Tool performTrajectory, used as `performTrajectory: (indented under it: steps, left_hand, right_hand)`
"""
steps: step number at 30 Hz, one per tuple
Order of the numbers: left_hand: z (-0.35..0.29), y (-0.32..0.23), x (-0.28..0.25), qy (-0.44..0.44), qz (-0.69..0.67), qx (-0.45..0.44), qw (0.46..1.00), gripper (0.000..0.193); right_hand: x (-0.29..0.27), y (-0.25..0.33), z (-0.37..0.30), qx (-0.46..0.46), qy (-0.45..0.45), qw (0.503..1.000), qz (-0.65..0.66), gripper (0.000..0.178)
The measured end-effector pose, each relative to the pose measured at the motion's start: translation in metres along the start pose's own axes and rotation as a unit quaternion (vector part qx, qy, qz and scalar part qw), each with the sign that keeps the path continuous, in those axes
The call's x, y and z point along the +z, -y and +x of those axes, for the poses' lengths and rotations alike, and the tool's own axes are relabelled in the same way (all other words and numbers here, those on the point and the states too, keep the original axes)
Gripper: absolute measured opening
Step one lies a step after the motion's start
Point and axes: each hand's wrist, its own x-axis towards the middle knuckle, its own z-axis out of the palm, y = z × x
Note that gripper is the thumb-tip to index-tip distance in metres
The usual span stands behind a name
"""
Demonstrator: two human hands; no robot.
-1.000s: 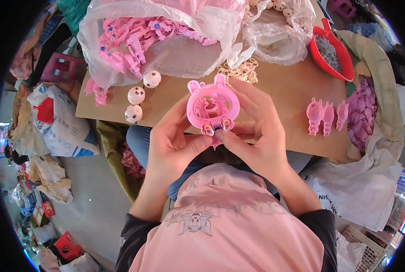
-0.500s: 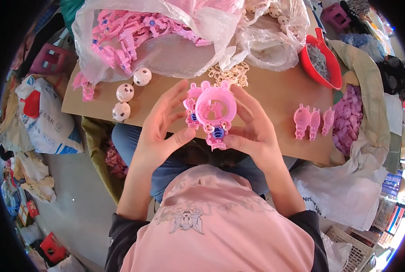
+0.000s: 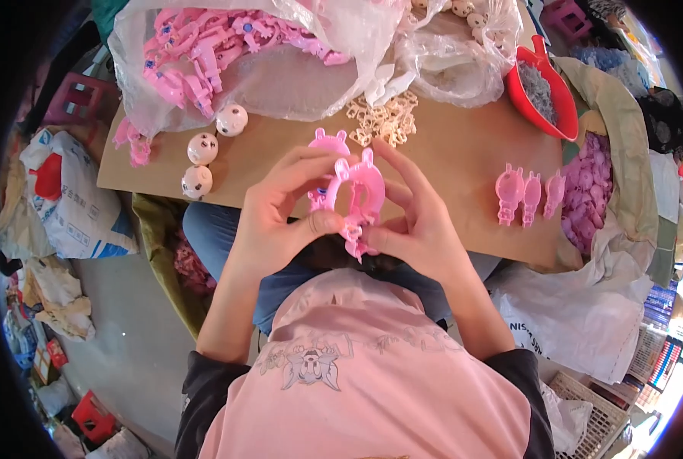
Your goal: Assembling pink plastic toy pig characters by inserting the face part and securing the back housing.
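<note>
Over the table's near edge, both hands hold pink plastic toy parts. A pink ring-shaped part with two small ears [image 3: 370,183] is turned partly sideways between them. My right hand [image 3: 419,226] pinches its lower end with the thumb, fingers curved along its right side. With thumb and fingers closed, my left hand [image 3: 280,210] grips its left side and a second pink eared part [image 3: 328,141], mostly hidden behind the fingers. Just beyond lies a pile of small cream plastic pieces [image 3: 383,118].
Three white balls with dark markings [image 3: 202,148] sit left on the brown table [image 3: 280,145]. A plastic bag of pink parts [image 3: 203,61] stands behind. To the right are three pink pieces [image 3: 531,199], a red scoop of grey bits [image 3: 542,96] and a sack of pink parts [image 3: 588,191].
The pink ring-shaped part has turned from facing upward to a sideways tilt. My right hand has shifted slightly left, and the second part shows more above my left fingers.
</note>
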Motion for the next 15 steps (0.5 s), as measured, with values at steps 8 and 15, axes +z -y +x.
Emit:
performTrajectory:
  steps: [8, 15]
  left_hand:
    - [0.002, -0.008, -0.003, 0.107, 0.089, 0.033, 0.99, 0.078]
    - [0.004, -0.006, -0.007, -0.005, -0.078, -0.035, 0.996, 0.083]
  right_hand:
    - [0.001, 0.0, -0.008, -0.039, -0.018, 0.999, -0.01, 0.091]
    - [-0.014, -0.006, 0.011, -0.065, 0.044, 0.997, -0.001, 0.085]
